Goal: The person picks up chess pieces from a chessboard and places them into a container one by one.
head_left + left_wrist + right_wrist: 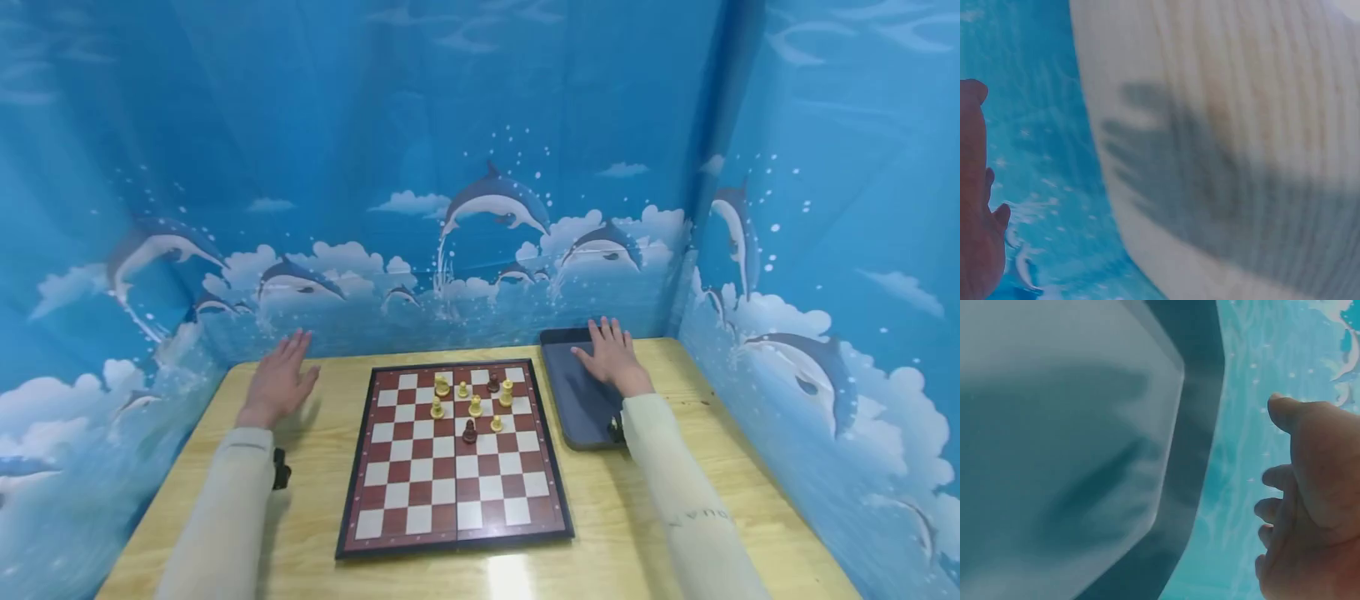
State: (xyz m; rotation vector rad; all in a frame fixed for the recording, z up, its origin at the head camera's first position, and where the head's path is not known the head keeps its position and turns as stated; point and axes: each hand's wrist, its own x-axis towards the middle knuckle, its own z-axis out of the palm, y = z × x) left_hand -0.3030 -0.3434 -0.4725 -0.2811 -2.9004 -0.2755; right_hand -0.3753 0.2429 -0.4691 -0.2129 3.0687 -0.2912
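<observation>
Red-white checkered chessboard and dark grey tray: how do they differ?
The red-white checkered chessboard is patterned; the dark grey tray is plain. The chessboard is wider than the tray. The chessboard bears yellow and brown pieces; the right hand is over the tray. Both lie on the pale wooden table.

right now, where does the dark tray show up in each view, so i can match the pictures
Head: the dark tray lies right of the chessboard, partly hidden by the right hand.
Left wrist: not in it.
Right wrist: it fills much of the left side, left of the right hand.
Shared landmark: the blue backdrop, visible in all three views.
</observation>
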